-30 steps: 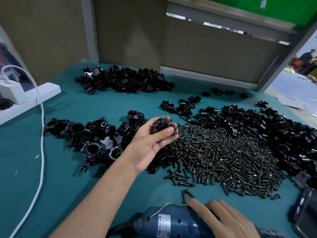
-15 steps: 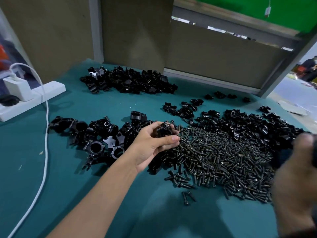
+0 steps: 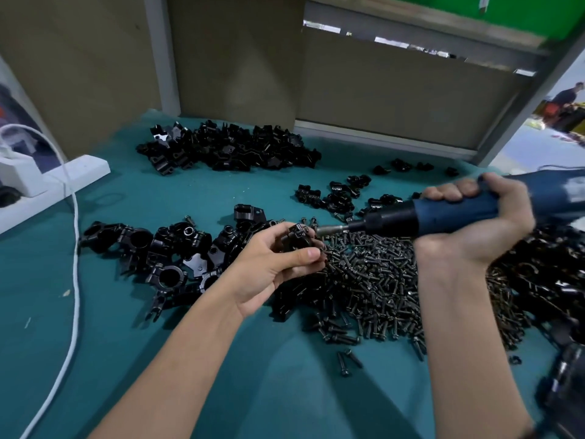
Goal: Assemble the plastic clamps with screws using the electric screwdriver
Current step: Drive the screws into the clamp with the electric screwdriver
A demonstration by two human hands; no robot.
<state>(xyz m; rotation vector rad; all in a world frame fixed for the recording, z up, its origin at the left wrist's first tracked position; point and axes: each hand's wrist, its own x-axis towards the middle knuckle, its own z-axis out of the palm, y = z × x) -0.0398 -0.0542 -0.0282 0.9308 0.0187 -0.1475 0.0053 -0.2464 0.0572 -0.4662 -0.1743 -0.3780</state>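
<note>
My left hand (image 3: 272,269) holds a small black plastic clamp (image 3: 296,239) above the edge of the screw pile (image 3: 373,280), thumb and fingers curled round it. My right hand (image 3: 478,223) grips the blue electric screwdriver (image 3: 443,213) and holds it level, pointing left. Its metal bit (image 3: 330,230) touches the right side of the clamp. Whether a screw sits in the clamp I cannot tell.
Black clamp parts lie in heaps on the teal table (image 3: 285,391): at the back (image 3: 231,148), on the left (image 3: 164,248) and at the right (image 3: 544,274). A white cable (image 3: 74,248) runs down the left side from a white power strip (image 3: 50,182). Another dark tool (image 3: 566,391) lies at the bottom right.
My right hand has lifted the screwdriver from the near table edge and swung it left, bringing the bit to the clamp. The left hand has kept the clamp almost still.
</note>
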